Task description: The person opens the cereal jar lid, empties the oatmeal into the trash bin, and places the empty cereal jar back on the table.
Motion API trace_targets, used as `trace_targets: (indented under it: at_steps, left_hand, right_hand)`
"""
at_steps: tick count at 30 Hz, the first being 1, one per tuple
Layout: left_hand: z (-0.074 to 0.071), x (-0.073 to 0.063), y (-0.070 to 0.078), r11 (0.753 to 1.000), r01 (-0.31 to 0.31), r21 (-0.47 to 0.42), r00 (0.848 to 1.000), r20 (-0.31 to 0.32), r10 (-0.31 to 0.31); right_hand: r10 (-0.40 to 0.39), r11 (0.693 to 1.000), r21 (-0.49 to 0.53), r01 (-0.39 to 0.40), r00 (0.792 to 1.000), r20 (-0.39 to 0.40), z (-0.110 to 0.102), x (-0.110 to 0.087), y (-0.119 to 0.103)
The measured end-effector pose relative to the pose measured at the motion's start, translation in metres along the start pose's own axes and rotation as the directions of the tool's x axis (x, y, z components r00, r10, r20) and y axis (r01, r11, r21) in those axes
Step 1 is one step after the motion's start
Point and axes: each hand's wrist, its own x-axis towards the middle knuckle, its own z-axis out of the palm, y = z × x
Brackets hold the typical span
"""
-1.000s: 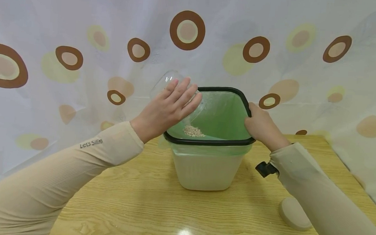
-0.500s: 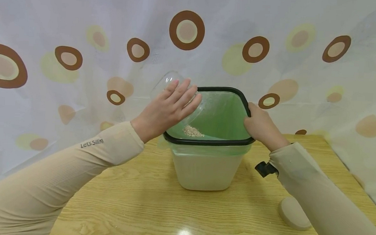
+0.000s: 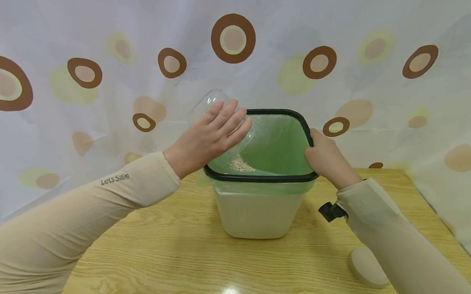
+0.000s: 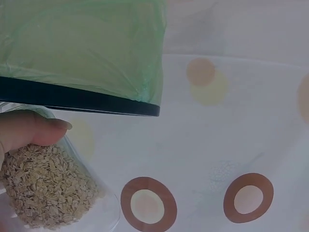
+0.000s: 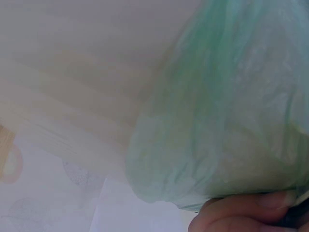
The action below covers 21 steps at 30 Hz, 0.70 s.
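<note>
My left hand (image 3: 208, 139) holds a clear plastic container (image 3: 203, 104) tilted over the left side of a bin (image 3: 257, 215). In the left wrist view, the thumb presses on the container's edge, and rolled oats (image 4: 50, 188) fill much of it. A small patch of oats (image 3: 241, 163) shows within the bin's opening; whether they lie or fall there I cannot tell. A black rim (image 3: 273, 179) edges the opening, and a green bag (image 3: 285, 145) lines it. My right hand (image 3: 327, 158) grips the rim's right side; its curled fingers (image 5: 241, 210) show beside the bag.
The bin stands on a wood-grain table (image 3: 166, 250). A round beige disc (image 3: 367, 267) lies on the right, partly behind the right forearm. Behind the table hangs a pale sheet (image 3: 259, 81) with brown and yellow circles.
Both hands and the bin keep their places. The patch of oats in the bin's opening has shifted slightly in shape.
</note>
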Motion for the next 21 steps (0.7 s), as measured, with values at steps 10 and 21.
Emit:
trace_targets:
  at_steps: [10, 21]
  left_hand:
    - [0.003, 0.0056, 0.0019, 1.0, 0.001, -0.002, 0.999, -0.036, -0.001]
    - [0.002, 0.0081, 0.0038, 1.0, 0.002, 0.022, 0.999, -0.039, -0.001]
  right_hand:
    - [-0.011, 1.0, -0.006, 0.011, 1.0, -0.005, 0.0001, -0.0006, 0.0002]
    - [-0.013, 1.0, -0.005, 0.013, 1.0, -0.008, 0.0006, -0.0011, -0.0008]
